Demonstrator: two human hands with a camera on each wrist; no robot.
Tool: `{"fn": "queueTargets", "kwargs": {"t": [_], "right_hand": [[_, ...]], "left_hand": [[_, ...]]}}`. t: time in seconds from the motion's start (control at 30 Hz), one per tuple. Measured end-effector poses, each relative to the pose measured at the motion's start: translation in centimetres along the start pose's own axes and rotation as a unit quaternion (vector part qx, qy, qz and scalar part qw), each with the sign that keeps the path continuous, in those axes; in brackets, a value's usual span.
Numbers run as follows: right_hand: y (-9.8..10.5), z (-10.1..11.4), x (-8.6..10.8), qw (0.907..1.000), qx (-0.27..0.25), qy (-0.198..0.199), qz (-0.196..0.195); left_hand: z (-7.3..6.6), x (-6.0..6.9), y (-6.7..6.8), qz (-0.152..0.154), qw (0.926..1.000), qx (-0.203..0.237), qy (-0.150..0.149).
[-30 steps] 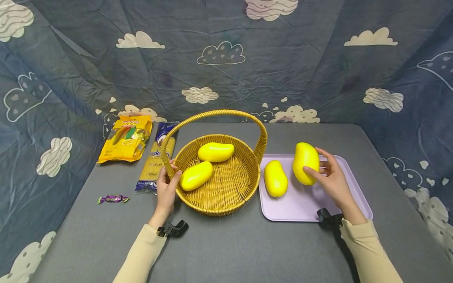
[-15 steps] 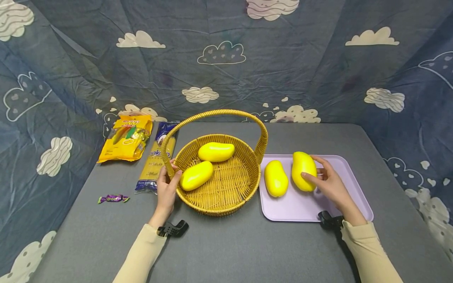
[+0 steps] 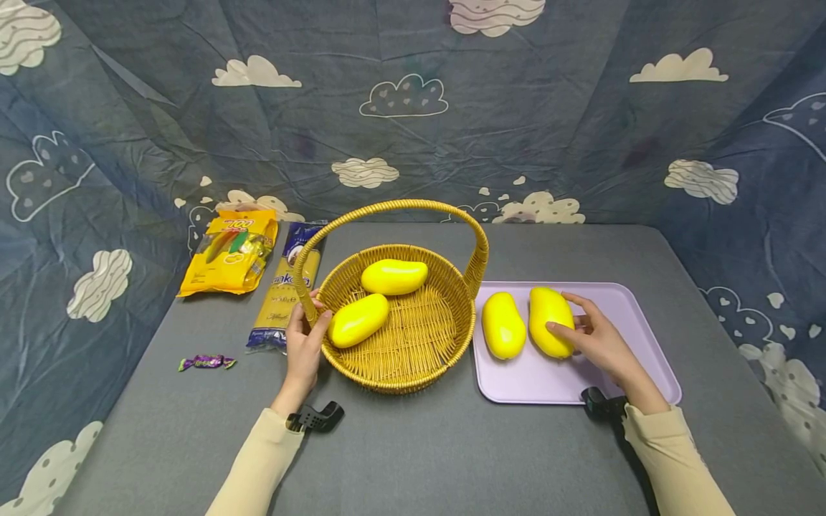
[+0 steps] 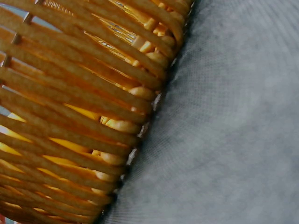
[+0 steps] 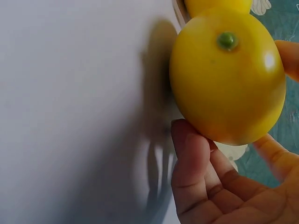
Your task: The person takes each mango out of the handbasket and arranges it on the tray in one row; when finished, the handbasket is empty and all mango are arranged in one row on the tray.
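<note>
My right hand (image 3: pixel 600 340) grips a yellow mango (image 3: pixel 551 322) between thumb and fingers, low over the right part of the lilac tray (image 3: pixel 529 391). In the right wrist view this mango (image 5: pixel 224 88) shows a green stem spot, and its shadow falls close beside it. Whether it touches the tray, I cannot tell. A second mango (image 3: pixel 503 326) lies on the tray just to its left. My left hand (image 3: pixel 305 351) holds the wicker basket (image 3: pixel 400 383) by its left rim, at the foot of the handle. Inside the basket lie two mangoes, one farther back (image 3: pixel 394 277) and one nearer (image 3: pixel 358 321).
Left of the basket lies a packet of spaghetti (image 3: pixel 284 297), partly behind the handle. A yellow candy bag (image 3: pixel 229 251) stands at the back left. A purple wrapped candy (image 3: pixel 206 362) lies on the grey table (image 3: pixel 413 459). The tall arched handle (image 3: pixel 400 205) spans the basket.
My right hand has lowered the mango toward the tray and brought it slightly left, closer to the other mango. The left hand and basket stay where they were.
</note>
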State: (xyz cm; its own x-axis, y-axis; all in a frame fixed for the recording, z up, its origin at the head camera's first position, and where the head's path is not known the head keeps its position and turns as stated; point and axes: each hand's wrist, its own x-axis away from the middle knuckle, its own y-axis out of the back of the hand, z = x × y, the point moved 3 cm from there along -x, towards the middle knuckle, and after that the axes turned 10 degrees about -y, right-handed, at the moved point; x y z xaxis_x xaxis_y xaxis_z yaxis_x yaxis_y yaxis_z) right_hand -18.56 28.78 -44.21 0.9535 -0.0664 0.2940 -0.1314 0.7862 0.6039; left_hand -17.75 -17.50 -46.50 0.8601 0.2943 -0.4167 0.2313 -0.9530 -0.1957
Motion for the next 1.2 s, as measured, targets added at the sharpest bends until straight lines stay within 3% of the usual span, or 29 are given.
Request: {"fn": "queueTargets", "kwargs": {"t": [0.2,0.87,1.03,1.2], "right_hand": [[-0.1,-0.1,-0.1,0.9999,0.006,-0.012,-0.004],[0.1,0.4,0.3,0.9979,0.035,-0.035,0.041],[0.0,-0.6,-0.4,0.9976,0.034,-0.042,0.043],[0.2,0.0,0.4,0.9976,0.037,-0.041,0.042]], "left_hand": [[0.0,0.0,0.0,0.004,1.0000,-0.005,0.003],[0.1,0.0,0.1,0.004,1.0000,-0.003,0.002],[-0.5,0.0,-0.1,0.007,0.9998,-0.011,0.013],[0.1,-0.1,0.1,0.003,0.9999,-0.008,0.014]]}}
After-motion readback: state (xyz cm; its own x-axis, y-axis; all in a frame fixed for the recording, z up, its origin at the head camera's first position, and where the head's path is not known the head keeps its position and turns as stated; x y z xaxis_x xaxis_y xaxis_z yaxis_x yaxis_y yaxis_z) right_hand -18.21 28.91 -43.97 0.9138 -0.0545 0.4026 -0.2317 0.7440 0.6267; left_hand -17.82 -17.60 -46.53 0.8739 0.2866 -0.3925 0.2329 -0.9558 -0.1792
